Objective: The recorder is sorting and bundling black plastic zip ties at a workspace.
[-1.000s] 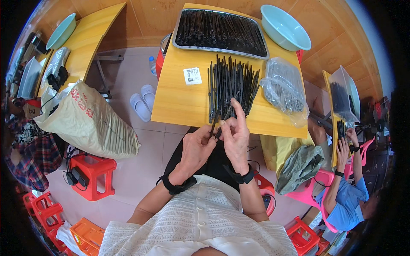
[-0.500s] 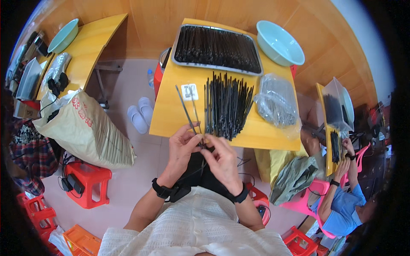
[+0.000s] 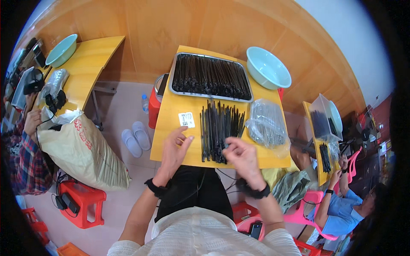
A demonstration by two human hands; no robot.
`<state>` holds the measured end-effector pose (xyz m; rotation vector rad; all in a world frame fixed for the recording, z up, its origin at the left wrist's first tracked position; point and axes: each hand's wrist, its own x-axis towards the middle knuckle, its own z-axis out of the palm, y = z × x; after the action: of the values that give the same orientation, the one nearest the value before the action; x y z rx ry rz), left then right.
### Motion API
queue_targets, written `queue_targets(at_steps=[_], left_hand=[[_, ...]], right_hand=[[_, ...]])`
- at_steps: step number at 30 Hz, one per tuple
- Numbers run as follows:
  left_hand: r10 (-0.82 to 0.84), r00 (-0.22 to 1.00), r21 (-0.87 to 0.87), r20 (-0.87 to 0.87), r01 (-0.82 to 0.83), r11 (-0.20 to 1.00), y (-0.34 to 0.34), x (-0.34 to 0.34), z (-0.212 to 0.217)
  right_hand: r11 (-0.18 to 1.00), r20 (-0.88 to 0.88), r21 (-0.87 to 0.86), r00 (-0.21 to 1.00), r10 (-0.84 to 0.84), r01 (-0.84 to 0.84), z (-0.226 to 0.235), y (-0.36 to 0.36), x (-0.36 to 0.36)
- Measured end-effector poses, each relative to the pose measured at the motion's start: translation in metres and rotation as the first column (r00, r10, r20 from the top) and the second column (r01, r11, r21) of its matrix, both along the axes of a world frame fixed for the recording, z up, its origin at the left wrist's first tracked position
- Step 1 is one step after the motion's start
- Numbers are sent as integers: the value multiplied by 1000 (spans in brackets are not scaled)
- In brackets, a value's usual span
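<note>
Thin black strips [image 3: 217, 132] lie side by side in a loose bundle on the yellow table [image 3: 171, 141]. My left hand [image 3: 174, 147] is over the front of the table, left of the bundle, with thumb and fingers apart and nothing in it. By the bundle's lower right side, my right hand [image 3: 244, 158] has curled fingers. Its fingertips are beside the strips; whether they grip one is too blurred to make out. Above my left hand lies a small white printed card [image 3: 186, 120]. Behind the bundle, a metal tray [image 3: 173, 81] holds many more black strips.
A clear plastic bag [image 3: 267, 123] of dark pieces lies right of the bundle, with a light blue basin [image 3: 269, 68] behind it. At left stand a large woven sack [image 3: 85, 149] and a red stool [image 3: 83, 202]. A person in blue [image 3: 341, 209] works at a right-hand table.
The strips that were between my two hands are gone from them. My hands have moved apart, the right one over to the bundle. The view has tilted, and a person's hand shows at the left.
</note>
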<state>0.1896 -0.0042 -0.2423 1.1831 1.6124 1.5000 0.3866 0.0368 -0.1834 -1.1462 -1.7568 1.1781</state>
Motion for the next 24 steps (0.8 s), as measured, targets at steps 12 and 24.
queue_targets(at_steps=[12, 24], left_hand=[[195, 943, 89, -271, -178, 980, 18, -16, -34], [194, 948, 71, -252, -182, 981, 17, -18, -35]], right_hand=[[980, 401, 173, 902, -162, 99, 33, 205, -65], [996, 492, -3, 867, -76, 89, 11, 227, -96]])
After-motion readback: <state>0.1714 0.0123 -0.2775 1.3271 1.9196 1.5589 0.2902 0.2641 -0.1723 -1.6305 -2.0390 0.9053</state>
